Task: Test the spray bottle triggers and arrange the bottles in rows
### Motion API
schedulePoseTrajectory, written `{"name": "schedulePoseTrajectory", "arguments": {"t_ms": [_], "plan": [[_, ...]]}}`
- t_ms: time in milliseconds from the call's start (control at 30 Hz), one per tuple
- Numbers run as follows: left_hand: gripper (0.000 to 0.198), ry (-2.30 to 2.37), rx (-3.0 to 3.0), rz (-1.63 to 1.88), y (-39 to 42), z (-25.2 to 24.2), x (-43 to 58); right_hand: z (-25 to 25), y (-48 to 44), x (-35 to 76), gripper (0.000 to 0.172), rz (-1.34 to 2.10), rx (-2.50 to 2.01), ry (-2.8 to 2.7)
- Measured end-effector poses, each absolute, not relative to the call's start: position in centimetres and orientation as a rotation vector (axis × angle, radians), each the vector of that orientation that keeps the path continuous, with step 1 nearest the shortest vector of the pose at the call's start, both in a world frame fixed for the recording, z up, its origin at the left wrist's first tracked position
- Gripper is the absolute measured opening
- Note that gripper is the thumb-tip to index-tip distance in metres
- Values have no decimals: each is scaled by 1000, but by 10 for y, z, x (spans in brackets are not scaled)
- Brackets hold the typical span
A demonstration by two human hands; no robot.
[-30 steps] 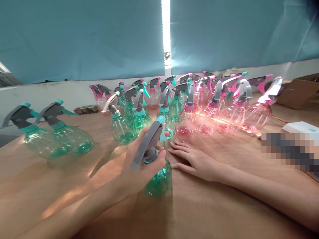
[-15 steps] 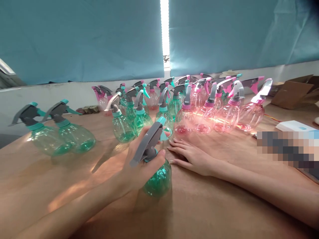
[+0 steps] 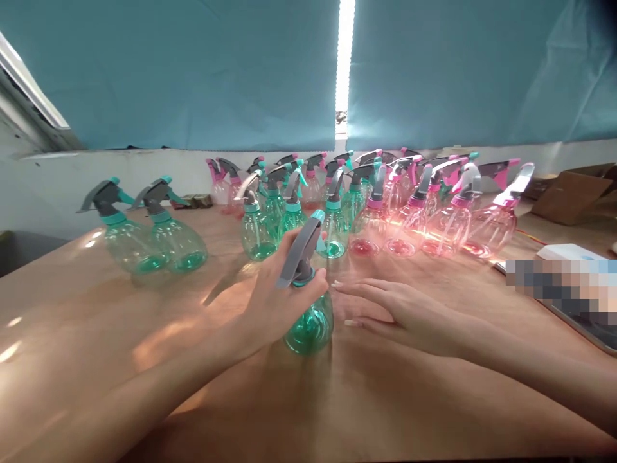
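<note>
My left hand is wrapped round the neck of a green spray bottle, which stands upright on the brown table. Its grey sprayer head with a turquoise nozzle rises above my fingers. To the right of that bottle, my right hand reaches in with its fingers stretched out, holding nothing and a little apart from the bottle. Just behind my hands stand a clear green spray bottle and a pink spray bottle.
Two green spray bottles stand apart at the left. Several green and pink ones fill the back. A cardboard box sits at the back right, with a white box and a partly pixelated dark object nearer. Teal sheeting hangs behind.
My right hand's fingers have straightened and the hand has lifted slightly. My left hand keeps its hold on the bottle. The view has shifted, so the background bottles appear further right.
</note>
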State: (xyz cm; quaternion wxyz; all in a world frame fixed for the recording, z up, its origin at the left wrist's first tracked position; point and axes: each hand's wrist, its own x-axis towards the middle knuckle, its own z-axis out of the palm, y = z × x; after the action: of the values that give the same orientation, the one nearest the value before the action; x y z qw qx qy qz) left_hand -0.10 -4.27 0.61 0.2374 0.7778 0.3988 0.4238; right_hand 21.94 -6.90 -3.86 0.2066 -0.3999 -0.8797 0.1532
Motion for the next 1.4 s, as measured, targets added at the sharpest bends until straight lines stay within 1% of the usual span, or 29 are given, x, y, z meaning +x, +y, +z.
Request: {"name": "schedulePoseTrajectory", "arguments": {"t_ms": [167,300,400,500,700,767,833,933,1000,1067,1167,1300,1400], "plan": [[33,1141,2164,1189,-45,1,-30,-18,-72,181,51,371,-1132,-2485],[39,1162,2128,1254,-44,-3,-59,-12,-68,143,59,389,-1080,-2499],[39,1263,2103,1251,-43,-2,-80,-10,-63,113,59,433,-1043,-2481],[40,1247,2026,1281,-38,-1,-99,-12,-57,81,60,454,-1041,-2455],[47,1142,1820,1337,-18,-6,-126,-28,-38,28,77,385,-1054,-2303],[50,1114,1780,1345,-10,-6,-132,-34,-33,17,80,337,-1051,-2272],[51,1096,1784,1348,-3,-6,-137,-38,-27,10,78,243,-1014,-2240],[55,1120,1822,1317,3,-3,-145,-41,-17,2,66,128,-970,-2219],[62,1120,1849,1297,4,-1,-153,-40,-9,-1,60,117,-979,-2233],[64,1115,1894,1304,5,-2,-162,-38,1,-5,59,123,-1029,-2234],[60,1171,1987,1385,7,-11,-179,-34,19,-11,64,89,-1133,-2209],[41,1263,2021,1524,12,-25,-199,-31,41,-19,70,49,-1241,-2188],[34,1270,1978,1557,16,-30,-209,-30,52,-24,73,49,-1323,-2167]]}}
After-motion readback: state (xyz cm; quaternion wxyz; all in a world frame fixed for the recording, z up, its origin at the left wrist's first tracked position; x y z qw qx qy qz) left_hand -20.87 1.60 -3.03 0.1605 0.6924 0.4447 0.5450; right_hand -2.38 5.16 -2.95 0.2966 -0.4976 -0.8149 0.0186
